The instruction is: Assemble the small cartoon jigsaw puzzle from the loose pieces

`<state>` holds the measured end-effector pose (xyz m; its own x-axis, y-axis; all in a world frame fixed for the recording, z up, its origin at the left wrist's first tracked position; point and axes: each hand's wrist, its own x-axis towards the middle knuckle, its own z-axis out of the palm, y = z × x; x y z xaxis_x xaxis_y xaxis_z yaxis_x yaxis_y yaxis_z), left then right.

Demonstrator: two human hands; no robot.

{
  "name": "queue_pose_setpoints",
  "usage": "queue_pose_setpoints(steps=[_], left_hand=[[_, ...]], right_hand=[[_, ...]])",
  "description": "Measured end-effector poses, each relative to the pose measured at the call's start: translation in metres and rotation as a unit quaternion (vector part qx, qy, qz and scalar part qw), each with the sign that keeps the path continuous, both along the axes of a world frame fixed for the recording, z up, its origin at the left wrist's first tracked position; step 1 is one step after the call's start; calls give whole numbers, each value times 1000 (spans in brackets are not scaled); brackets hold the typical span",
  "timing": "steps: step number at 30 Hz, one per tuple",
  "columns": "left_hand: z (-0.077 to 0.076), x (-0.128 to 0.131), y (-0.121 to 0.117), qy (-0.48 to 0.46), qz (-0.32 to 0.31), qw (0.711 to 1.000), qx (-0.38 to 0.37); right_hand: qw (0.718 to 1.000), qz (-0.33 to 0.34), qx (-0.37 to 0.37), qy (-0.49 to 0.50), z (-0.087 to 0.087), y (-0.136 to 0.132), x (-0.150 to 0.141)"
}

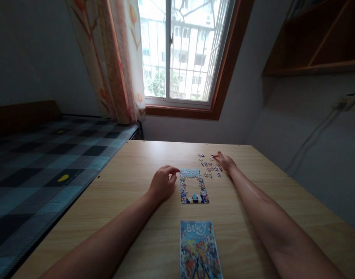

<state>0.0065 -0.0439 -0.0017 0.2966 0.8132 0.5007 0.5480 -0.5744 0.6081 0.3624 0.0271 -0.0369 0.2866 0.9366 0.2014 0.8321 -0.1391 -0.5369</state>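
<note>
A colourful rectangular paper sheet (200, 252) reading "BLUEY" points lengthwise away; beyond, the blue-topped, hollow-centred jigsaw (195, 198) lies likewise on the pale wood-grain table (238, 232). Left hand (163, 181), fingers narrowly parted, meets its far-left corner; right hand (225, 162) reaches to multicoloured loose pieces (209, 169), grip unclear.

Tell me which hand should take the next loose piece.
Probably the right hand: it is at the loose pieces, while the left hand is across the unfinished puzzle from them.

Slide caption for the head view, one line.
Right hand at loose jigsaw pieces, left hand beside a puzzle missing its middle, picture sheet nearer the camera.
</note>
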Motion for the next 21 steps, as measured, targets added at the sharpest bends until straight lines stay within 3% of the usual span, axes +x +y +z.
queue_pose_setpoints(steps=[6,21], left_hand=[[2,0,-1,-5,-3,1000,4],[3,0,-2,-2,-1,1000,5]], right_hand=[[987,-151,54,21,-4,-4,8],[991,-119,12,-62,-2,-9,6]])
